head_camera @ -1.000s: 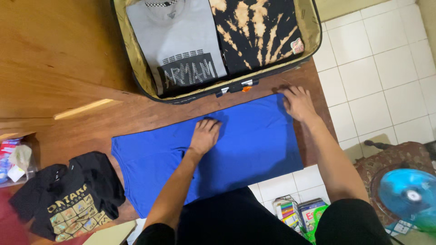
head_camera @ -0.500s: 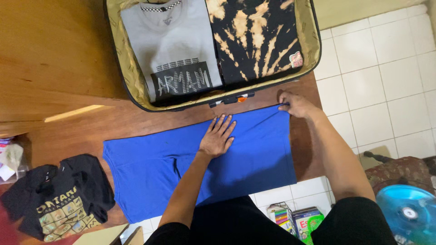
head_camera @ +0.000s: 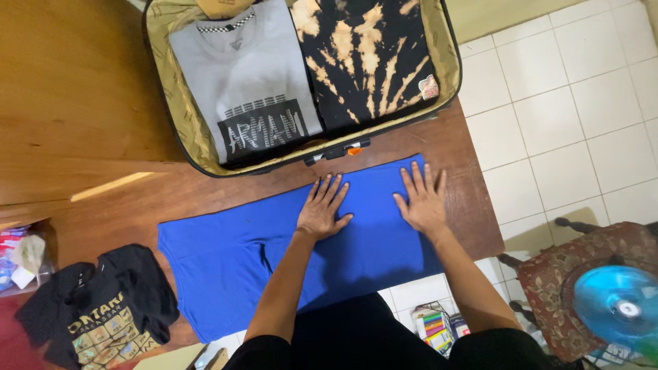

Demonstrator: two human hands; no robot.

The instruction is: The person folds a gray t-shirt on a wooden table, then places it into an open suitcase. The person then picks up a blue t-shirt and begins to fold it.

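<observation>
A blue shirt (head_camera: 233,257) lies spread flat on the wooden table (head_camera: 123,199), its near edge hanging over the table's front. My left hand (head_camera: 323,211) rests palm down on the middle of the shirt, fingers apart. My right hand (head_camera: 421,200) lies flat on the shirt's right end, fingers spread. Neither hand grips anything. Beyond the shirt stands an open suitcase (head_camera: 179,127) holding a folded grey shirt (head_camera: 247,82) and a folded black shirt with bleached streaks (head_camera: 363,58).
A crumpled black printed shirt (head_camera: 103,312) lies at the table's near left. White floor tiles (head_camera: 548,103) run to the right. A patterned stool (head_camera: 582,288) with a blue fan (head_camera: 617,301) stands at the lower right. Books (head_camera: 435,322) lie on the floor.
My right hand let go of the shirt's far right corner and moved left, now flat on the cloth. My left hand stays pressed on the middle. The view shifted slightly.
</observation>
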